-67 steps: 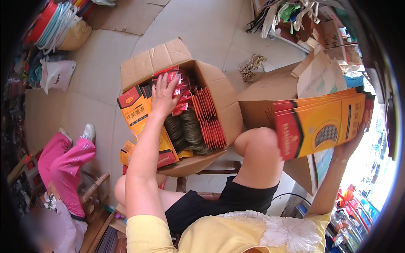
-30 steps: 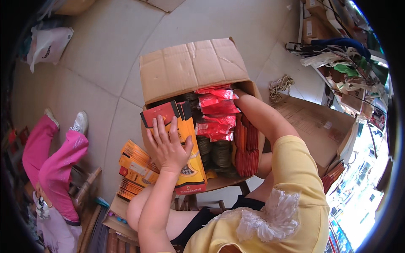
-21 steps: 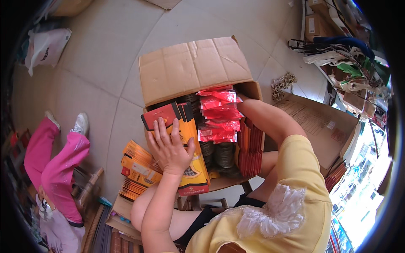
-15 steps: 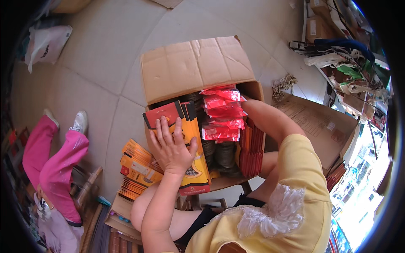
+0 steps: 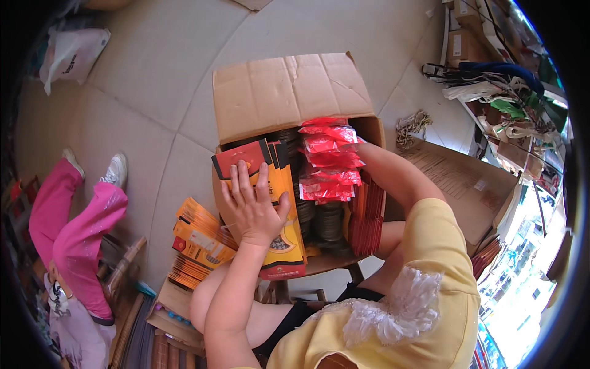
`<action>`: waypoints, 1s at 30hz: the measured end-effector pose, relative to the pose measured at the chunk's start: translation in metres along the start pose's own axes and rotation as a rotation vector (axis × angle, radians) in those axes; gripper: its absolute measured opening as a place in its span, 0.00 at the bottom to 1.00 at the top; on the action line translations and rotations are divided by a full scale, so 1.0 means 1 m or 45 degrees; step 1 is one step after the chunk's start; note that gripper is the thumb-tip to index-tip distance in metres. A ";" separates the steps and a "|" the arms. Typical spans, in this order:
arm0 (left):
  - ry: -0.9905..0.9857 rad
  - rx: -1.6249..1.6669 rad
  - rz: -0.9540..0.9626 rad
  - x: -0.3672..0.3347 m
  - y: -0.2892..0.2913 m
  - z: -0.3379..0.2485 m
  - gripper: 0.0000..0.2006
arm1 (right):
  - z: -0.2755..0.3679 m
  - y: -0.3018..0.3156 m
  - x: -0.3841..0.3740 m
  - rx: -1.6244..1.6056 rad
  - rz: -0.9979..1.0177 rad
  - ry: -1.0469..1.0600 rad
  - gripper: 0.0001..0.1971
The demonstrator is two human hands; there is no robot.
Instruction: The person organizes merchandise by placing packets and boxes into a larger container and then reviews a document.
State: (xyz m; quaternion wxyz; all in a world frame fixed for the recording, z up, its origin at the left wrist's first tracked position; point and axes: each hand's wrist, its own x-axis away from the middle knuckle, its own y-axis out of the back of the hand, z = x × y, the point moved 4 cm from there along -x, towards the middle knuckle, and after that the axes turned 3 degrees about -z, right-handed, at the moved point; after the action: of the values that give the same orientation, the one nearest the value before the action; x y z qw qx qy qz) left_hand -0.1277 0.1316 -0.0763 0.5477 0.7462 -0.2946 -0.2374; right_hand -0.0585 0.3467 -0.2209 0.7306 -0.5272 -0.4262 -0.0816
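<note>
Resting palm-down, fingers parted, the left hand (image 5: 255, 209) is laid on flat yellow-and-red packets (image 5: 295, 237) at frame centre. The right hand, its grip indeterminable, is hidden behind shiny red plastic sachets (image 5: 332, 160) in the brown cardboard carton (image 5: 292, 92). A steadied reach is judged under way; clearance past the sachets is required next.

From where I stand, the floor (image 5: 169, 67) shows pale tiles with thin joints. Resting on it: a white bag (image 5: 74, 54), far to the person's left; a tangled rope bundle (image 5: 413, 129), right, just beside a brown box (image 5: 464, 178); another person's pale shoes (image 5: 115, 170). Wooden legs (image 5: 281, 292) show beneath the open carton (image 5: 289, 95).
</note>
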 end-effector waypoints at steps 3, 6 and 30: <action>0.012 -0.007 0.003 0.001 0.000 0.001 0.32 | 0.006 -0.013 0.006 -0.072 0.013 -0.018 0.22; 0.000 -0.015 -0.014 0.002 0.000 0.002 0.32 | 0.008 -0.022 0.011 -0.155 0.014 -0.009 0.22; -0.074 -0.167 -0.172 0.003 -0.010 -0.004 0.31 | 0.000 -0.129 0.307 0.424 -0.566 1.467 0.23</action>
State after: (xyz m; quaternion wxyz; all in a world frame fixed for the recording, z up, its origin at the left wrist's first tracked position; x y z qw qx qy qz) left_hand -0.1210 0.1340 -0.0849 0.5695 0.7196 -0.2433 -0.3141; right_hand 0.0591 0.3928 0.0872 0.8804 -0.1772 -0.0711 -0.4342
